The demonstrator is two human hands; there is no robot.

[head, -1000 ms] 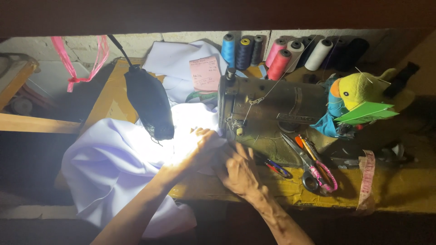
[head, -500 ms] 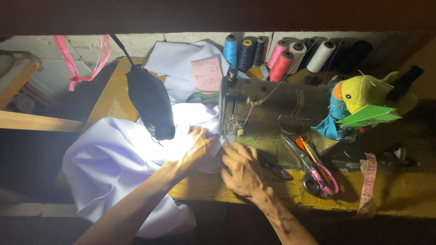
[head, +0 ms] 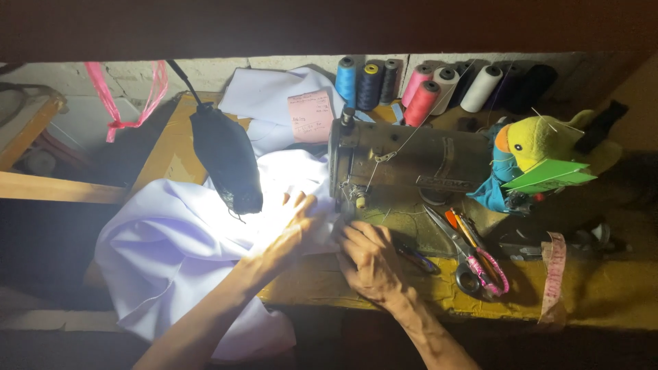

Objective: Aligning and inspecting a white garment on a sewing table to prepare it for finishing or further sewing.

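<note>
Pale lilac-white cloth (head: pixel 164 253) lies spread over the left of a yellow sewing table (head: pixel 603 294) and runs under the needle of an olive sewing machine (head: pixel 411 171). My left hand (head: pixel 288 229) presses flat on the brightly lit cloth just left of the needle, fingers spread. Just in front of the machine's needle end, my right hand (head: pixel 370 257) rests on the cloth's edge with its fingers curled down. A black lamp head (head: pixel 226 161) shines on the cloth above my left hand.
Several thread spools (head: pixel 425 85) stand behind the machine. Scissors with pink handles (head: pixel 473 264) and a measuring tape (head: pixel 552 281) lie to the right. A yellow plush bird pincushion (head: pixel 541 147) sits at the right, with white cloth and a pink slip (head: pixel 310 116) at the back.
Both hands have shifted slightly toward me and left along the cloth; my left hand's fingers have spread flatter under the lamp. The view has tilted a little.
</note>
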